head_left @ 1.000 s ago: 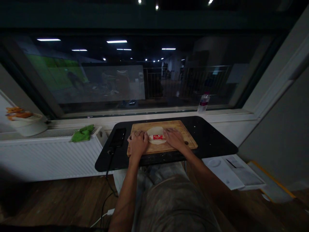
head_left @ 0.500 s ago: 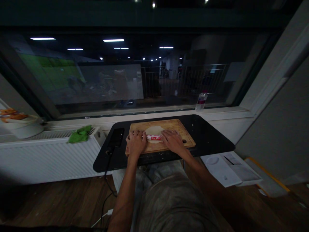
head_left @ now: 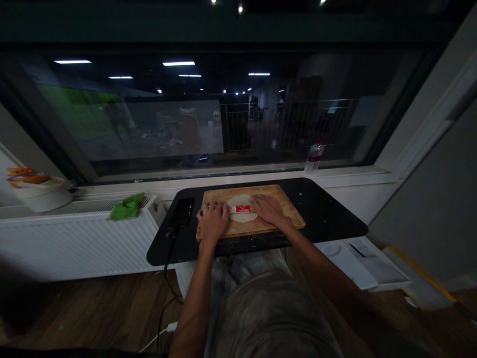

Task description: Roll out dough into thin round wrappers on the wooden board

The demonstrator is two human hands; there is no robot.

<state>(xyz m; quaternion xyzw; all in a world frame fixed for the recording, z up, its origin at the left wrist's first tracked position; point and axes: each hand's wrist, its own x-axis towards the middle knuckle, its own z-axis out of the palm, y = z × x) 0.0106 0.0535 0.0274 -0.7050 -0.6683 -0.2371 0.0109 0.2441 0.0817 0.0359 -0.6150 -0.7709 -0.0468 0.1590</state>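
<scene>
A round, flat sheet of pale dough (head_left: 244,218) lies on a wooden cutting board (head_left: 276,193). Across it rests a rolling pin (head_left: 241,209) with a red and white label, lying left to right. My left hand (head_left: 213,219) presses on the pin's left end, fingers bent over it. On the other end lies my right hand (head_left: 267,209), fingers over the pin. Both ends of the pin are hidden beneath my hands.
The board sits on a black table (head_left: 328,214). A dark phone (head_left: 182,211) with a cable lies left of it. There is a green cloth (head_left: 127,206) on the radiator (head_left: 93,243). A water bottle (head_left: 313,158) stands on the windowsill, and a white box (head_left: 367,261) is low at right.
Both hands have pushed the rolling pin slightly away from me over the dough. The pin's label has turned, with more red showing. The view has shifted a little.
</scene>
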